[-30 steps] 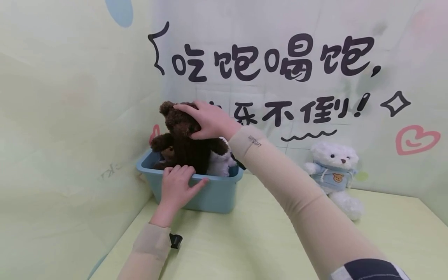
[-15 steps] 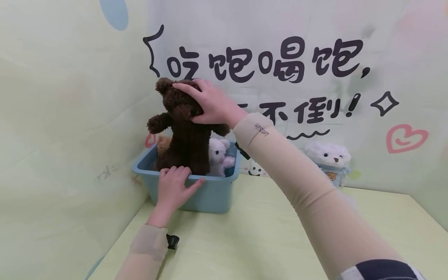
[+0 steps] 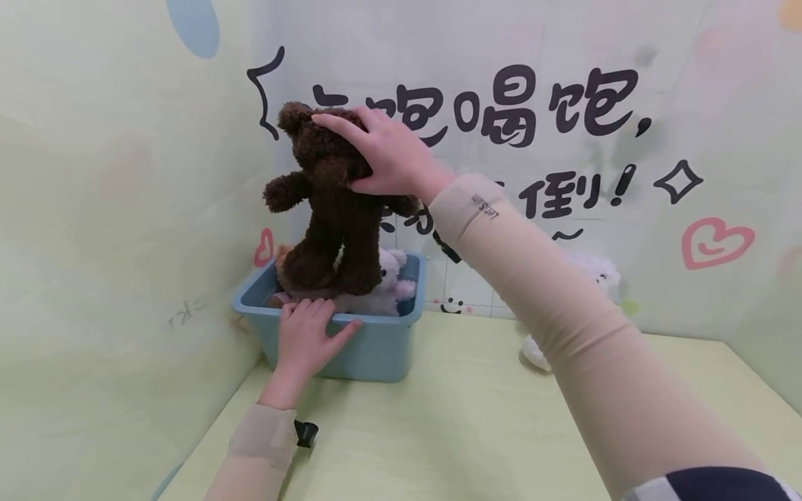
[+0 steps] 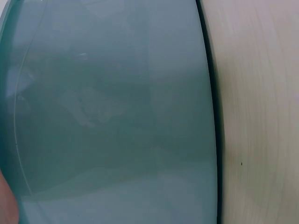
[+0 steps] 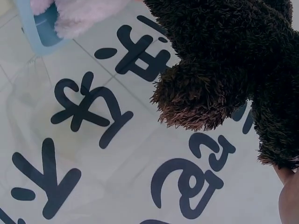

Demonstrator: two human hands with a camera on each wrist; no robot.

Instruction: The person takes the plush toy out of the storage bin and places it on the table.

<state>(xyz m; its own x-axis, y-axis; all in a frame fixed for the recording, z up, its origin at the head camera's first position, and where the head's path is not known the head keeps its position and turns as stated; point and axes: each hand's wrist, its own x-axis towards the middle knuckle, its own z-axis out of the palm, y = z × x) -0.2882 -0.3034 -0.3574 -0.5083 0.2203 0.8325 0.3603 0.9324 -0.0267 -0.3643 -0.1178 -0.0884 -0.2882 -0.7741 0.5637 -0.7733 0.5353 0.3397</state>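
Note:
My right hand (image 3: 391, 156) grips a dark brown teddy bear (image 3: 344, 209) by its head, fingers spread over the top and thumb below the muzzle. The bear hangs upright, with its feet just over the opening of a blue bin (image 3: 370, 355). Over the bin's front rim my left hand (image 3: 305, 341) has its fingers hooked, thumb lying along the outside. The left wrist view shows the bin's wall (image 4: 117, 116) and a bit of thumb at the edge. Fur of the bear (image 5: 210, 51) fills the upper right of the right wrist view.
In the bin lie a white plush toy (image 3: 390, 278) with a pink part and a brownish plush, mostly hidden. On the pale table (image 3: 451, 417), a white bear (image 3: 600, 273) sits largely behind my right forearm. A lettered wall (image 3: 476, 42) stands behind; another wall is close on the left.
My right hand has lifted the brown teddy bear upward out of the bin, uncovering the white plush inside. The left hand has stayed on the rim. My view has shifted slightly right.

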